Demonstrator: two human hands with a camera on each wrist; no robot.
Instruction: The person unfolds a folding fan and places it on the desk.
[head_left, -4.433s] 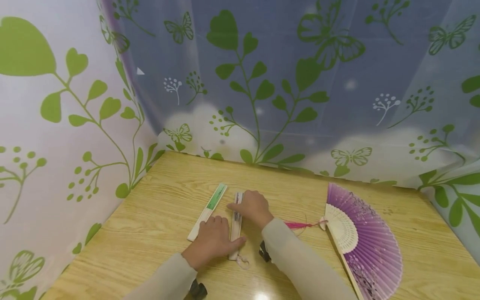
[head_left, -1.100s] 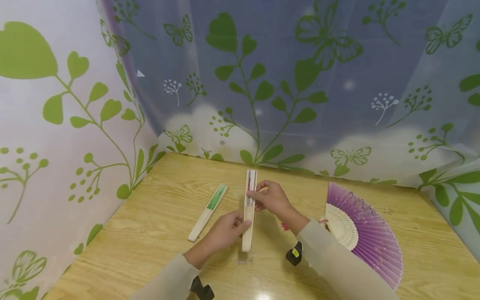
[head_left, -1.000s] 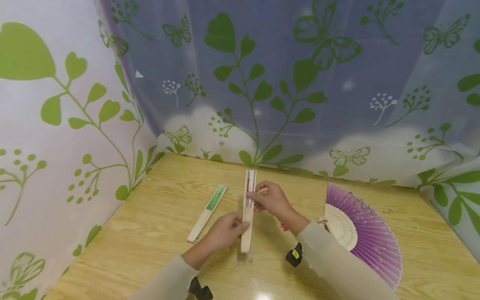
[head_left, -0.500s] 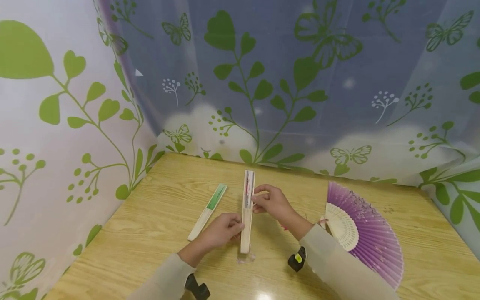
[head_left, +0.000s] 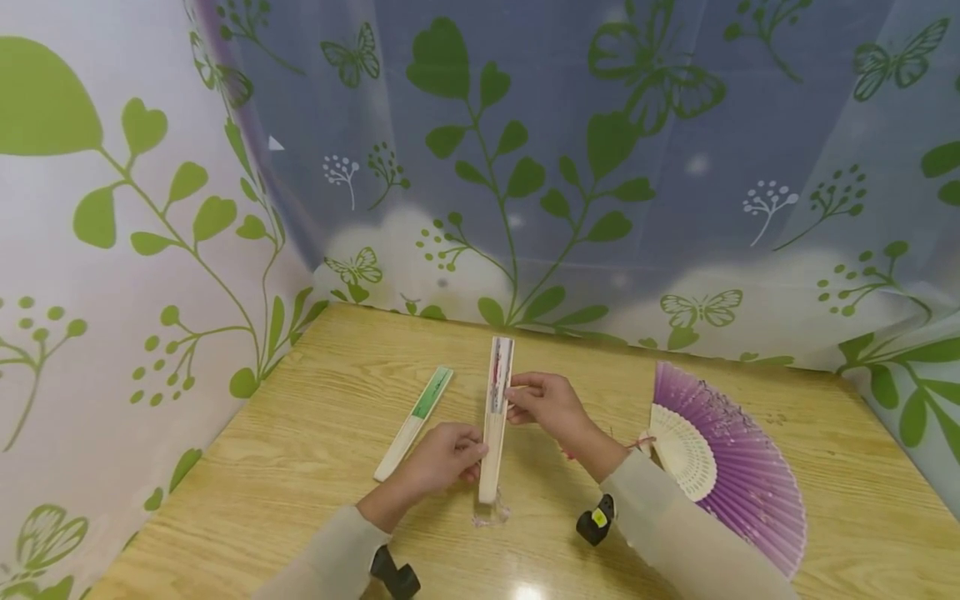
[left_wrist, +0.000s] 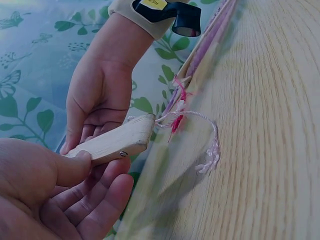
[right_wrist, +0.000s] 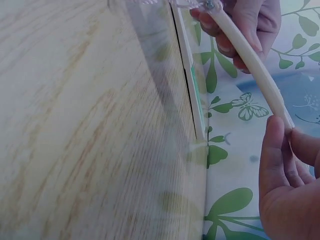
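Observation:
A folded hand fan [head_left: 492, 454] with pale ribs and a patterned leaf is held above the table, its far end raised. My left hand [head_left: 442, 457] pinches its lower part between thumb and fingers. Higher up, my right hand [head_left: 555, 408] pinches the fan's right edge. In the left wrist view, the fan's pale pivot end [left_wrist: 112, 140] shows a small rivet, and a whitish cord [left_wrist: 215, 147] hangs from it to the table. The right wrist view shows the fan edge-on [right_wrist: 255, 65], with thumb and fingertips of the right hand [right_wrist: 292, 185] at its side.
Left of the hands, a second folded fan [head_left: 412, 425] with a green leaf lies on the wooden table [head_left: 300, 467]. A spread purple fan [head_left: 757, 475] lies on the right, its pink tassel partly behind the right wrist. A printed curtain [head_left: 540, 167] borders the back.
The patterned fan was flat on the table under both hands and is now lifted. Over the last second, the right thumb has slid from its face to its right edge; the left thumb also shifted edgeward.

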